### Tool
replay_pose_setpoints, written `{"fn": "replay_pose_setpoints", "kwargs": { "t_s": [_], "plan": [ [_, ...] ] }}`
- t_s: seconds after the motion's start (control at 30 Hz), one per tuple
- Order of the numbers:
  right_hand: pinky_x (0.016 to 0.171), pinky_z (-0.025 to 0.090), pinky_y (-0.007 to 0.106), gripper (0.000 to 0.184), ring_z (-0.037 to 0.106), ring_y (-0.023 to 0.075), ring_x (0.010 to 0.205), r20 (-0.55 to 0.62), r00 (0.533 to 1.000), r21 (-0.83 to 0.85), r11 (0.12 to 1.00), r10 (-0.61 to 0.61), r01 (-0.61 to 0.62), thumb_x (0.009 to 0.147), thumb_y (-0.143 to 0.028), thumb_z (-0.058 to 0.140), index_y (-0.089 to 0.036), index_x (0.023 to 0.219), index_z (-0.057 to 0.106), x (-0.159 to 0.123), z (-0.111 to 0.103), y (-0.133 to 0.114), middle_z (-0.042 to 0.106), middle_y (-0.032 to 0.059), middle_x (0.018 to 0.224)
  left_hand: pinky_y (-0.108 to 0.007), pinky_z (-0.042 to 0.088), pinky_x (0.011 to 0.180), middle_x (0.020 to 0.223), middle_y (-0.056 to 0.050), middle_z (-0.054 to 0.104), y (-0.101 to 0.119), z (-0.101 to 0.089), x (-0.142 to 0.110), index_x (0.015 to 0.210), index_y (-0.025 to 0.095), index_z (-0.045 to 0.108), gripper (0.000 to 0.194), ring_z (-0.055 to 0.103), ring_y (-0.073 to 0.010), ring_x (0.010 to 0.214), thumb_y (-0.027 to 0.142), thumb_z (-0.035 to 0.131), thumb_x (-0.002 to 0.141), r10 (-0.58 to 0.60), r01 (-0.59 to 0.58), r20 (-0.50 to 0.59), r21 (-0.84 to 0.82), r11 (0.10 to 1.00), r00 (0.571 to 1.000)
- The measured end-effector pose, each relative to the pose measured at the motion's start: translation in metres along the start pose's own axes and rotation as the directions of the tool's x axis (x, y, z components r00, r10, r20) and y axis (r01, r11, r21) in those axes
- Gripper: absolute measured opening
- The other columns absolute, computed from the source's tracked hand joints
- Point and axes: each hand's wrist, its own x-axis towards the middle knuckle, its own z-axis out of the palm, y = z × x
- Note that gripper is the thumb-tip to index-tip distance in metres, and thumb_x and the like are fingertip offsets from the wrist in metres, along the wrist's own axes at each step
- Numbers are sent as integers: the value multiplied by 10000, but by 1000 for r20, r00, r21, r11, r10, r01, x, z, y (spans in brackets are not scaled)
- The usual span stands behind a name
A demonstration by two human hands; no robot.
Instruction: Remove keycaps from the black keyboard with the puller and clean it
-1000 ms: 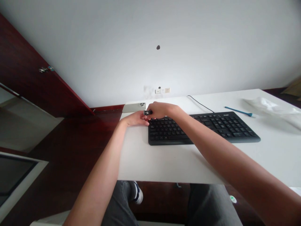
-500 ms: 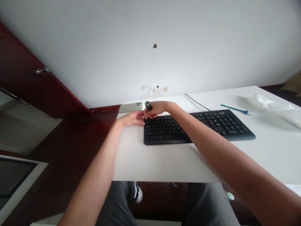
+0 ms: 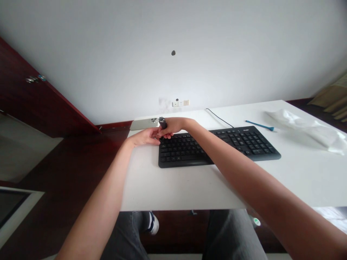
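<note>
My right hand [image 3: 172,126] is closed round the short black handle of a keycap puller [image 3: 162,122], held upright with its grey end on top. Its thin wire end points down at the upper-left keys of a black keyboard [image 3: 187,157]. Beside it, my left hand [image 3: 146,136] reaches to the keyboard's left edge with thumb and fingers apart. The left fingertips come close to the right hand's fingers; whether they touch the wire is hard to make out. My right forearm crosses over the keyboard and hides part of its middle.
A light-coloured phone [image 3: 139,125] lies face down behind my left hand. To the right of the keyboard's cable [image 3: 221,117] are a thin blue tool [image 3: 259,125] and a crumpled white plastic bag [image 3: 306,128]. The white table [image 3: 173,191] stands against a wall with sockets [image 3: 180,103].
The whole view has shifted a little, so table and keyboard appear further left. Both hands keep nearly the same place at the keyboard's upper-left corner, and the right hand still grips the keycap puller.
</note>
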Motion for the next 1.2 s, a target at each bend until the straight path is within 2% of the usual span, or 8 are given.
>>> {"fn": "replay_pose_setpoints", "kwargs": {
  "t_s": [0.17,0.5,0.7,0.87,0.97,1.1,1.2],
  "plan": [
    [612,467,248,125,595,121,600,-9,999,-123,992,39,-40,819,-257,687,-141,784,718,-10,-2,-15,669,3,649,-409,434,1087,1374,-168,655,2,2,-1,1246,155,672,461,599,-288,1285,283,806,824,23,-23,2,3,1000,1000],
    [668,517,254,113,661,142,661,7,997,-72,994,81,-80,800,-255,739,-151,838,718,-13,-2,-22,712,18,714,-413,433,1089,1278,-138,698,3,3,0,1141,154,692,384,616,-273,1238,354,804,832,3,-2,-32,41,999,999],
    [685,530,253,103,694,149,693,22,992,-131,984,125,-121,824,-210,719,-156,907,746,-15,-2,-27,731,26,764,-430,405,1115,1301,-148,689,12,9,2,1031,153,686,253,606,-272,1260,294,791,848,73,-74,16,30,997,997],
    [690,519,264,153,712,172,717,12,996,-228,970,92,-87,820,-263,729,-156,923,762,-14,-2,-30,749,38,769,-431,420,1097,1270,-162,696,15,11,3,1110,156,681,330,619,-281,1237,314,796,844,90,-90,20,23,996,996],
    [688,512,276,172,718,189,719,2,993,-278,954,120,-115,826,-302,720,-146,892,752,-14,-1,-33,745,45,728,-431,428,1087,1225,-156,713,15,10,3,1121,160,685,346,628,-288,1216,326,799,840,80,-81,25,42,996,996],
    [676,507,277,147,713,188,723,-8,990,-236,962,140,-138,816,-302,725,-155,825,728,-14,-1,-31,742,45,731,-422,429,1086,1223,-140,712,17,10,4,1084,168,685,312,622,-284,1220,322,796,836,79,-80,26,49,996,997],
    [678,510,273,167,705,176,746,14,992,-149,981,126,-122,809,-312,734,-154,862,735,-11,-3,-20,742,41,758,-433,417,1101,1280,-147,687,18,10,4,1160,168,677,383,596,-294,1267,318,796,828,93,-94,28,52,994,995]
  ]
}}
